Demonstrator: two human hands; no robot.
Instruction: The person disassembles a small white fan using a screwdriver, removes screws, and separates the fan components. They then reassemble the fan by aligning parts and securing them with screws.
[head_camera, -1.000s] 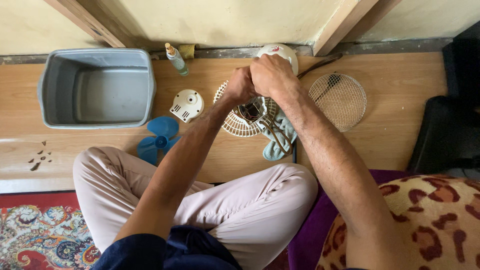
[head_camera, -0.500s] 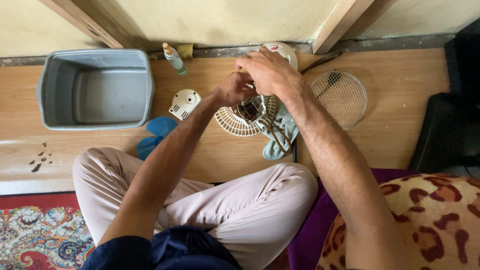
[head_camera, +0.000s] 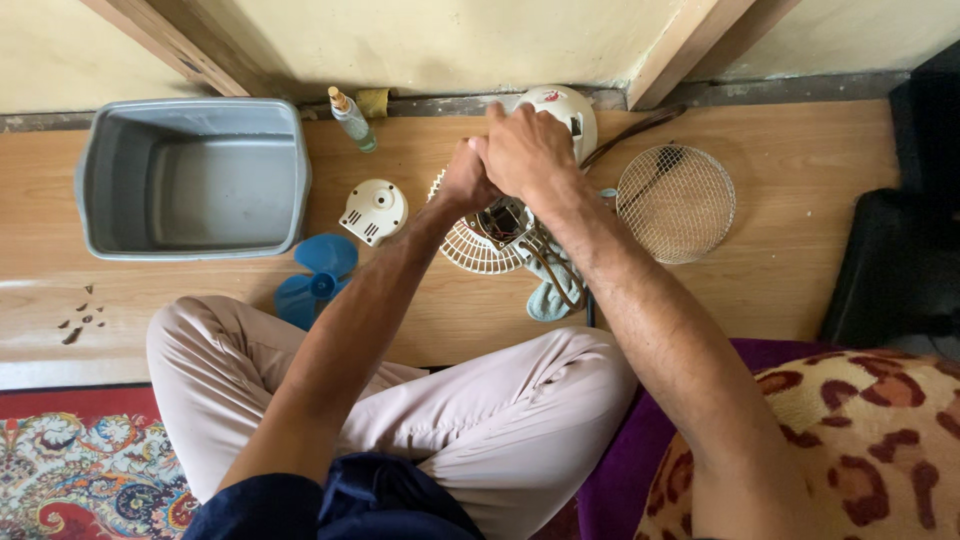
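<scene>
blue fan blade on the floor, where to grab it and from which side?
Best guess: pinch the blue fan blade at its round centre hub, coming straight down from above. It lies flat on the wooden floor, so the thin blades give little edge, while the hub stands up. Its lower blade sits close against the person's knee.

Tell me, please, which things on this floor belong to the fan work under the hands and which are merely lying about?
In hand: left hand and right hand on the fan motor; rear fan guard; white fan base; blue fan blade; cream motor cover; wire front grille.

Lying about: grey tub; small bottle; teal cloth.
</scene>
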